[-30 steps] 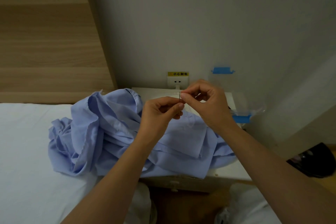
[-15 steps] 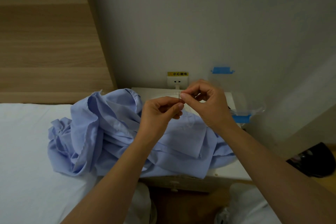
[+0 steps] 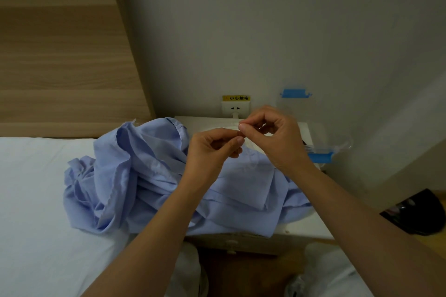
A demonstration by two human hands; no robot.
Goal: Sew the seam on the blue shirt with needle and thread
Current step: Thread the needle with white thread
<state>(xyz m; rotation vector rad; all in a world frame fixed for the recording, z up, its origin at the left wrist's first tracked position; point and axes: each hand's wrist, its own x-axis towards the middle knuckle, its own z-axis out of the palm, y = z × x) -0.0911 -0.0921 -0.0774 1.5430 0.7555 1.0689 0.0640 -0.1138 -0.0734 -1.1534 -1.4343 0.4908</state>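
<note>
A bed (image 3: 36, 200) under a smooth white sheet fills the left side, backed by a headboard (image 3: 60, 55) of pale, straight-grained wood. The blue shirt (image 3: 125, 176), thin woven cotton, lies crumpled in soft folds across the bed's right edge and most of a small cream desk (image 3: 301, 226). One flat panel of it spreads under the hands and its hem hangs over the desk's front edge. Bare desktop shows only in a strip at the right front corner and along the back by the wall.

The left hand (image 3: 212, 149) is raised above the shirt, its grip pinching the needle (image 3: 238, 125) upright between thumb and forefinger. The right hand (image 3: 277, 137) meets it from the right with fingers curled. Its grip is closed at the needle's upper end, and whether it holds thread cannot be told.

A clear plastic box with blue latches (image 3: 318, 157) stands at the desk's right rear. A white wall socket (image 3: 236, 108) sits just behind the fingertips.
</note>
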